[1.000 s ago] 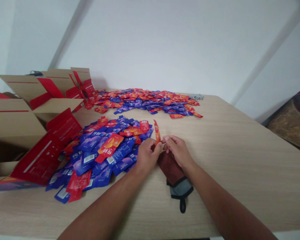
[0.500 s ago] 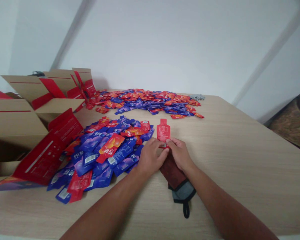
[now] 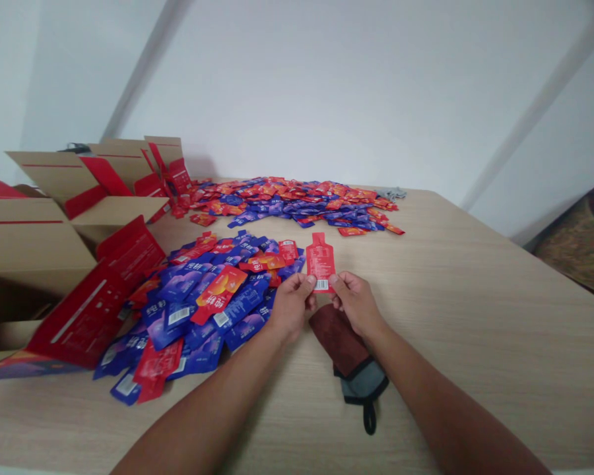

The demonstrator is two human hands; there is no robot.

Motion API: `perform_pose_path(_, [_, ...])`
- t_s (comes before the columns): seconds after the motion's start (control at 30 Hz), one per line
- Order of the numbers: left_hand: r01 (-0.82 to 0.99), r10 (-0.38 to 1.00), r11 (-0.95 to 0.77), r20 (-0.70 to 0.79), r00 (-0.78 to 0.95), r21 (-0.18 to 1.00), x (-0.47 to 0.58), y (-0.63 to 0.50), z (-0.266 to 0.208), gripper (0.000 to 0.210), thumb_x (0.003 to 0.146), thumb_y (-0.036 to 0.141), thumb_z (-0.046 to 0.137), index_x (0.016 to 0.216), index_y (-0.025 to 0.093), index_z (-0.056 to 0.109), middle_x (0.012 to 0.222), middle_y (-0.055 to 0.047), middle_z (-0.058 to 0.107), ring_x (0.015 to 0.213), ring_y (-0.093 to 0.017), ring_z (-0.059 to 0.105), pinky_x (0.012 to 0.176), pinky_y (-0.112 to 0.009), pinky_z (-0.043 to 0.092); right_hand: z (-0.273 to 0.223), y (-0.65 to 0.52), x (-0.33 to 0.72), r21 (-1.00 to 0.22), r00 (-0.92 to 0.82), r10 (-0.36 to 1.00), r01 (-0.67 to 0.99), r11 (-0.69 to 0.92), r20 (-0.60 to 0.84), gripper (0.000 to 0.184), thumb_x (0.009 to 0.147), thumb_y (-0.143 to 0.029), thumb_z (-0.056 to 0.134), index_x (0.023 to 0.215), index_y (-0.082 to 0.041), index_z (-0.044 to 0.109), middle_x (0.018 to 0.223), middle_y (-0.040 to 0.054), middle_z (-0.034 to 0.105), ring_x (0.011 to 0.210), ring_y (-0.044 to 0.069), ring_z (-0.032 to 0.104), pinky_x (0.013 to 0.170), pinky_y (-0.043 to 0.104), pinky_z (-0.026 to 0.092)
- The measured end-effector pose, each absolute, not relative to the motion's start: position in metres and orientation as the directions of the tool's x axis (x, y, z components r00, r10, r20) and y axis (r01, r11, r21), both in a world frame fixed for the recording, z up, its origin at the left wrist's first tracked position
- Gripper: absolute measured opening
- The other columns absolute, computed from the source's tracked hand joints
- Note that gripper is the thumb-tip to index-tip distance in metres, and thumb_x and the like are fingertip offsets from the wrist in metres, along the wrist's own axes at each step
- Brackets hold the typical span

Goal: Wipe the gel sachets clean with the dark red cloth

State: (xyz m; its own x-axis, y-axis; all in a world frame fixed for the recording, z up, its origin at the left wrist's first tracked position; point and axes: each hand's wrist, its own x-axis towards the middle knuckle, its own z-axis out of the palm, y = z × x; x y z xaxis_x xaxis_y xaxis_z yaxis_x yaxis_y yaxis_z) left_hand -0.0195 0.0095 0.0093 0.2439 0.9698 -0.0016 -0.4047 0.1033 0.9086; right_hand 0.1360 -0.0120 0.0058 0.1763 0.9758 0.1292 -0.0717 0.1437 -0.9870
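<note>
A red bottle-shaped sachet (image 3: 320,260) is held up between my two hands, its narrow neck pointing away from me and a white barcode at the near edge. My left hand (image 3: 295,302) pinches its lower left corner. On the lower right corner, the thumb and fingers of my right hand (image 3: 355,300) are closed. Beneath and just behind the hands lies a folded brown and grey cloth (image 3: 341,343) with a black loop. Close by on the left is a heap of blue and red sachets (image 3: 198,290), loosely overlapping.
Open cardboard boxes with red flaps (image 3: 99,290) stand along the left side. A long pile of red and blue sachets (image 3: 297,198) lies at the back by the wall, with a grey cloth-like bundle (image 3: 392,193) at its right end. The wooden table (image 3: 475,316) extends right.
My left hand has shifted slightly left and now grips the sachet's corner, uncovering the barcode. The sachet has moved a little left, and more of the folded cloth shows.
</note>
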Motion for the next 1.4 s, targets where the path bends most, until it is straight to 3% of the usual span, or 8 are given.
perform_pose_path(0.13, [-0.52, 0.947, 0.211, -0.041, 0.318, 0.828, -0.018, 0.008, 0.014, 0.047, 0.077, 0.055, 0.089, 0.08, 0.019, 0.058, 0.058, 0.005, 0.055, 0.049, -0.008, 0.047, 0.051, -0.021, 0.04, 0.006, -0.013, 0.137, -0.974, 0.118, 0.986, -0.178, 0.138, 0.119, 0.047, 0.087, -0.065, 0.077, 0.078, -0.021, 0.062, 0.062, -0.0021, 0.065, 0.046, 0.009, 0.05, 0.045, 0.021, 0.036])
perform_pose_path(0.33, [-0.514, 0.988, 0.108, -0.033, 0.152, 0.851, -0.021, 0.016, 0.013, 0.05, 0.074, 0.058, 0.09, 0.079, 0.018, 0.061, 0.067, 0.003, 0.062, 0.056, -0.01, 0.054, 0.056, -0.022, 0.045, -0.003, -0.013, 0.141, -0.985, -0.048, 0.987, -0.087, 0.152, 0.157, 0.044, 0.093, -0.058, 0.075, 0.075, -0.02, 0.064, 0.06, -0.0012, 0.065, 0.048, 0.01, 0.05, 0.047, 0.022, 0.035])
perform_pose_path(0.43, [-0.434, 0.985, 0.098, -0.024, 0.173, 0.895, -0.021, 0.013, 0.012, 0.05, 0.074, 0.057, 0.089, 0.072, 0.018, 0.059, 0.063, 0.004, 0.059, 0.055, -0.009, 0.049, 0.056, -0.021, 0.042, -0.004, -0.011, 0.142, -0.975, 0.042, 0.986, -0.149, 0.164, 0.16, 0.043, 0.092, -0.058, 0.076, 0.074, -0.02, 0.064, 0.057, -0.0039, 0.058, 0.047, 0.01, 0.044, 0.046, 0.022, 0.032])
perform_pose_path(0.6, [-0.303, 0.957, 0.058, 0.033, 0.289, 0.951, -0.017, 0.001, 0.015, 0.05, 0.077, 0.057, 0.087, 0.067, 0.017, 0.058, 0.06, 0.004, 0.057, 0.054, -0.009, 0.046, 0.055, -0.022, 0.036, 0.005, -0.008, 0.145, -0.948, 0.259, 0.951, -0.219, 0.231, 0.172, 0.044, 0.088, -0.057, 0.081, 0.071, -0.02, 0.062, 0.063, -0.0042, 0.056, 0.054, 0.01, 0.043, 0.05, 0.023, 0.037])
perform_pose_path(0.8, [-0.29, 0.938, 0.064, 0.042, 0.345, 0.955, -0.017, -0.001, 0.017, 0.05, 0.079, 0.059, 0.085, 0.07, 0.017, 0.059, 0.061, 0.003, 0.058, 0.054, -0.009, 0.045, 0.054, -0.022, 0.035, 0.011, -0.008, 0.145, -0.91, 0.194, 0.978, -0.388, 0.147, 0.075, 0.044, 0.081, -0.059, 0.086, 0.077, -0.021, 0.064, 0.066, -0.0037, 0.059, 0.056, 0.012, 0.047, 0.053, 0.025, 0.042])
perform_pose_path(1.07, [-0.25, 0.912, 0.1, 0.012, 0.411, 0.963, -0.02, 0.0, 0.014, 0.049, 0.08, 0.059, 0.084, 0.072, 0.016, 0.06, 0.06, 0.003, 0.058, 0.052, -0.009, 0.045, 0.053, -0.022, 0.035, 0.019, -0.009, 0.15, -0.919, 0.224, 0.974, -0.374, 0.126, 0.042, 0.04, 0.077, -0.049, 0.09, 0.072, -0.019, 0.065, 0.06, -0.0046, 0.058, 0.051, 0.01, 0.046, 0.05, 0.023, 0.04])
perform_pose_path(1.27, [-0.253, 0.89, 0.097, 0.03, 0.455, 0.963, -0.019, 0.0, 0.013, 0.047, 0.082, 0.057, 0.082, 0.073, 0.016, 0.061, 0.061, 0.002, 0.059, 0.052, -0.009, 0.046, 0.053, -0.022, 0.035, 0.018, -0.009, 0.142, -0.842, 0.183, 0.983, -0.532, 0.094, -0.006, 0.034, 0.074, -0.043, 0.092, 0.077, -0.02, 0.067, 0.066, -0.0022, 0.064, 0.057, 0.013, 0.057, 0.059, 0.027, 0.051])
perform_pose_path(1.4, [-0.266, 0.954, 0.075, 0.009, 0.301, 0.961, -0.021, 0.011, 0.01, 0.046, 0.078, 0.057, 0.083, 0.071, 0.017, 0.06, 0.061, 0.003, 0.057, 0.053, -0.009, 0.046, 0.054, -0.022, 0.037, 0.007, -0.002, 0.147, -0.906, 0.228, 0.973, -0.405, 0.125, 0.033, 0.038, 0.084, -0.057, 0.081, 0.086, -0.021, 0.069, 0.07, -0.0004, 0.067, 0.055, 0.013, 0.056, 0.052, 0.026, 0.044])
